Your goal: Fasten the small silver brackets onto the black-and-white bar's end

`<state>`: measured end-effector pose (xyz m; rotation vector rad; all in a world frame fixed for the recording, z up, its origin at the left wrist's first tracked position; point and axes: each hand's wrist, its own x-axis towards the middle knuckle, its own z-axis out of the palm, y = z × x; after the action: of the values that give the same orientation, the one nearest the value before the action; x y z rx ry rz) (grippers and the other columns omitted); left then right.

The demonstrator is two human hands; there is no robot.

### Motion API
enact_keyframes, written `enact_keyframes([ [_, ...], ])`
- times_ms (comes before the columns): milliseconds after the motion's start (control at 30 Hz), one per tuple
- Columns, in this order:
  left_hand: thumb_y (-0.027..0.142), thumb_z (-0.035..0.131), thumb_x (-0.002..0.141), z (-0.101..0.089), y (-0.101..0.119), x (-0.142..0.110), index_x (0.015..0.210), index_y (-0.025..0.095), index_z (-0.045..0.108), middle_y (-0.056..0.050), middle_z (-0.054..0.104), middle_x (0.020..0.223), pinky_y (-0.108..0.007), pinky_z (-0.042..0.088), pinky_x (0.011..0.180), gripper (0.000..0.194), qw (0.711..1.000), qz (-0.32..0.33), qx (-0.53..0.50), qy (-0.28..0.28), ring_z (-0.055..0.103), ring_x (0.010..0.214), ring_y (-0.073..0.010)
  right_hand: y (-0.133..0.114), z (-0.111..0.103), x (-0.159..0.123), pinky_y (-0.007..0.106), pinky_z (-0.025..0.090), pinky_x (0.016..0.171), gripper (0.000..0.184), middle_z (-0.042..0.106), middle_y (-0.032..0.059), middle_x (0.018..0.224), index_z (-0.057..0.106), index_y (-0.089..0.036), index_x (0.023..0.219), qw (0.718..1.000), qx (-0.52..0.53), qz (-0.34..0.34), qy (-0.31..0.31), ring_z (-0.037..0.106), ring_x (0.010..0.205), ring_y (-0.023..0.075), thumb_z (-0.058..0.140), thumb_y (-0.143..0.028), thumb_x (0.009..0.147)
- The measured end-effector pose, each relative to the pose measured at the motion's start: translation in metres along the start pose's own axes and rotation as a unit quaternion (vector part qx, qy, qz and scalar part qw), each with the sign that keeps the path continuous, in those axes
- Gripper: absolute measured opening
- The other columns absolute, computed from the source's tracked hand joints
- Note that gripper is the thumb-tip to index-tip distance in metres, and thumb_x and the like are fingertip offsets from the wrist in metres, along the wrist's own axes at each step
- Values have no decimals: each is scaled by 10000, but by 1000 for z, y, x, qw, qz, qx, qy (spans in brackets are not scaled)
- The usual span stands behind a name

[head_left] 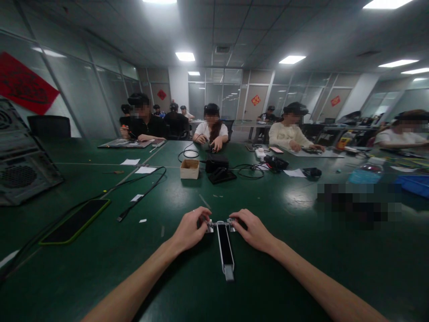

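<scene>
A slim white-framed device with a long black face (225, 245) lies on the green table between my hands, its grey end piece (229, 273) pointing toward me. Shiny metal fittings stick out on both sides of its far end. My left hand (191, 229) has its fingers curled round the left metal fitting (210, 227). On the other side, thumb and fingers of my right hand (253, 229) pinch the right metal fitting (232, 226). The fingertips partly cover both fittings, so their exact shape is hidden.
Ahead stand a small cardboard box (189, 170) and a black box (216, 163). A green-edged phone (78, 221) and a black cable (142, 197) lie left, before a computer case (25, 165). A water bottle (367, 172) stands right. Several people sit opposite.
</scene>
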<state>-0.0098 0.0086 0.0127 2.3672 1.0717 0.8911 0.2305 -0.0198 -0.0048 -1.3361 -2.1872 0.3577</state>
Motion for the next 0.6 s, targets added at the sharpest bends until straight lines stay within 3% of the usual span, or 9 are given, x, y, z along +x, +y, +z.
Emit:
enact_keyframes([
  [200,51,470,743,-8,-14,3,964,165,555,-13,653,829,-271,467,701,263,997,-25,31,64,606,717,-147,-10,-14,5,338,461,743,221,606,75,908,561,-172,954,998,-37,38,44,565,832,194,429,-346,917],
  [300,60,474,749,-9,-20,3,964,169,559,-11,653,823,-274,471,706,255,996,-34,28,82,609,708,-146,-34,-19,5,327,452,636,293,624,57,800,525,-193,883,992,-55,113,9,587,712,194,416,-465,904],
  [400,68,474,757,-7,-24,2,969,164,562,-18,655,827,-277,469,695,249,996,-38,32,78,606,694,-150,-62,-10,2,318,428,543,369,647,76,793,510,-206,905,981,-83,171,-43,613,662,222,430,-564,862],
  [467,63,471,757,-5,-25,1,971,160,559,-23,656,831,-282,466,695,251,996,-36,36,76,601,698,-155,-75,3,3,316,423,525,350,661,105,833,506,-205,913,977,-118,171,-50,632,683,250,510,-543,820],
  [600,60,462,761,-5,-27,0,955,164,556,-27,657,837,-290,463,698,240,995,-32,45,80,600,721,-165,-86,20,12,285,425,510,193,669,111,850,493,-204,891,978,-135,155,-42,651,704,247,580,-336,782],
])
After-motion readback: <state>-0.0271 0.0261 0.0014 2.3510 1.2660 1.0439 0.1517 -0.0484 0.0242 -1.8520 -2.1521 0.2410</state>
